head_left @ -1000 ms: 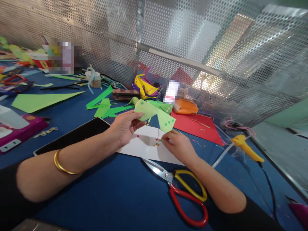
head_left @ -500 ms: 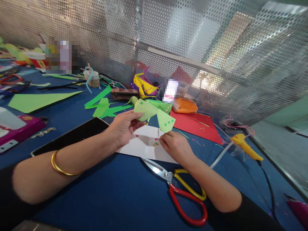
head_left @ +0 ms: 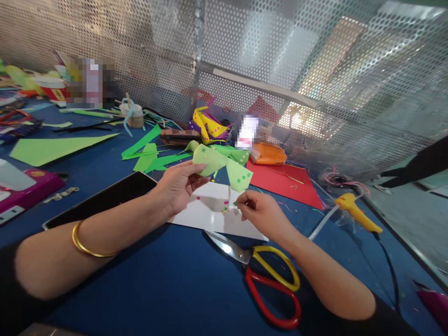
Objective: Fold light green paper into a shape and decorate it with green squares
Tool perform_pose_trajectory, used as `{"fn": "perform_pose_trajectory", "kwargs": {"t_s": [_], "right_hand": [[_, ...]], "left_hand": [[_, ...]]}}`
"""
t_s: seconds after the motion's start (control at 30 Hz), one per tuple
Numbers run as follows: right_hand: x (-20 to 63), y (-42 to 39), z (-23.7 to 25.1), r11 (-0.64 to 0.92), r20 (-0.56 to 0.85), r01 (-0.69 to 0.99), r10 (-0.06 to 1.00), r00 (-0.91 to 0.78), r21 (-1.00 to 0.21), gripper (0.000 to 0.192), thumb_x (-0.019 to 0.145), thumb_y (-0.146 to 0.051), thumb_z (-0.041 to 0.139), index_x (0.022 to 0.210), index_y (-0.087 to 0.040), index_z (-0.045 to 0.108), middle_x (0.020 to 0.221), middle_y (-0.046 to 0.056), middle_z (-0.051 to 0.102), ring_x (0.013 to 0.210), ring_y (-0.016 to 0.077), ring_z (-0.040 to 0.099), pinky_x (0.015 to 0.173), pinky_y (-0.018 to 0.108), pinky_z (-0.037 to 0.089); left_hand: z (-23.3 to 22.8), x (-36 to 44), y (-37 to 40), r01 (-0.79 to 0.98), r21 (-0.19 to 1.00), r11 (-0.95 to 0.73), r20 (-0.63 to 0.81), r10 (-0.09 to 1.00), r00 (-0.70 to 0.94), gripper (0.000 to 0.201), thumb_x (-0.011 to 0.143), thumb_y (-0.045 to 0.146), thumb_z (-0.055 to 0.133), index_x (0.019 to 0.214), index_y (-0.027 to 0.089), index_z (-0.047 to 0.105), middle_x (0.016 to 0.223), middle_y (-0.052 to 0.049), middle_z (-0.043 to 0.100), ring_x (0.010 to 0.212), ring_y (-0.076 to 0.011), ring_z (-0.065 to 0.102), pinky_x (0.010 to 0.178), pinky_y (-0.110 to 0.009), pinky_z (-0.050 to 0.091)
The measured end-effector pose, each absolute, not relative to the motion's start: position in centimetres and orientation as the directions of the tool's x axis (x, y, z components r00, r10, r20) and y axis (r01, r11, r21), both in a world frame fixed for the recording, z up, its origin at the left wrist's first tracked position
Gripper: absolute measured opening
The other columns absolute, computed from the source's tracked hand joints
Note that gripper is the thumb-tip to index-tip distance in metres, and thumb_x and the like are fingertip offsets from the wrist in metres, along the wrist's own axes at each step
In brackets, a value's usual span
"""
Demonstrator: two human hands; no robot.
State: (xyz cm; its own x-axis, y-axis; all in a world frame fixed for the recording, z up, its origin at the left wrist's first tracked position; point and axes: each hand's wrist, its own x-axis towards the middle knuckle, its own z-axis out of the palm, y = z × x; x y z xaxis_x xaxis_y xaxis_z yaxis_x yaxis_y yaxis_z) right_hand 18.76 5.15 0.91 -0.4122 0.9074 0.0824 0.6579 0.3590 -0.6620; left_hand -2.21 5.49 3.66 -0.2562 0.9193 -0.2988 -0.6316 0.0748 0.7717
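Note:
Between the thumb and fingers of my left hand (head_left: 182,184) is a light green folded paper piece (head_left: 213,160), with small darker green squares on its flaps. It is held above a white sheet (head_left: 210,212) on the blue table. My right hand (head_left: 259,210) is just below and right of the paper's lower flap, thumb and forefinger pinched on a small green paper square (head_left: 235,204). Tiny coloured paper squares (head_left: 226,206) lie on the white sheet beside those fingertips. Scissors (head_left: 245,255) with one red and one yellow handle rest partly open in front of the sheet.
A yellow glue gun (head_left: 357,212) lies at the right with its cord. Red paper (head_left: 290,184), an orange packet (head_left: 269,153) and green paper strips (head_left: 150,156) are behind the hands. A dark tablet-like panel (head_left: 105,198) lies at left. Perforated metal (head_left: 262,60) walls the back.
My right hand has drawn slightly right and away from the flap, and the small green square now shows at its fingertips. At the far right a person's dark-clothed leg has come into view.

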Motion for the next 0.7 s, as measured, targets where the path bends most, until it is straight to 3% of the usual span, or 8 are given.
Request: {"fn": "perform_pose_trajectory", "kwargs": {"t_s": [0.2,0.47,0.7], "right_hand": [[18.4,5.4,0.5,0.33,0.057,0.629,0.909,-0.412,-0.704,0.01,0.084,-0.021,0.052,0.078,-0.019,0.06,0.068,0.0,0.067,0.06,0.0129,0.066,0.057,0.023,0.047],[18.7,5.0,1.8,0.475,0.18,0.723,0.875,-0.45,-0.501,0.009,0.079,-0.015,0.056,0.072,-0.021,0.059,0.076,0.0,0.063,0.065,0.0137,0.054,0.059,0.026,0.036],[19.6,5.6,2.2,0.389,0.026,0.68,0.878,-0.478,-0.621,0.008,0.077,-0.016,0.058,0.071,-0.021,0.061,0.062,-0.003,0.06,0.058,0.0118,0.053,0.054,0.023,0.037]], "left_hand": [[3.7,-2.0,5.5,-0.627,0.775,0.077,-0.297,0.92,-0.254,0.013,0.07,-0.003,0.069,0.068,0.01,0.068,0.071,-0.004,0.069,0.063,-0.0116,0.065,0.056,-0.021,0.058],[3.8,-2.1,5.4,-0.626,0.776,0.076,-0.296,0.92,-0.256,0.012,0.072,-0.003,0.067,0.071,0.01,0.068,0.074,-0.005,0.069,0.062,-0.0113,0.064,0.054,-0.02,0.058],[3.8,-2.2,5.6,-0.63,0.774,0.066,-0.303,0.912,-0.276,0.013,0.072,-0.003,0.067,0.074,0.01,0.068,0.077,-0.005,0.071,0.061,-0.0108,0.063,0.055,-0.021,0.057]]}}
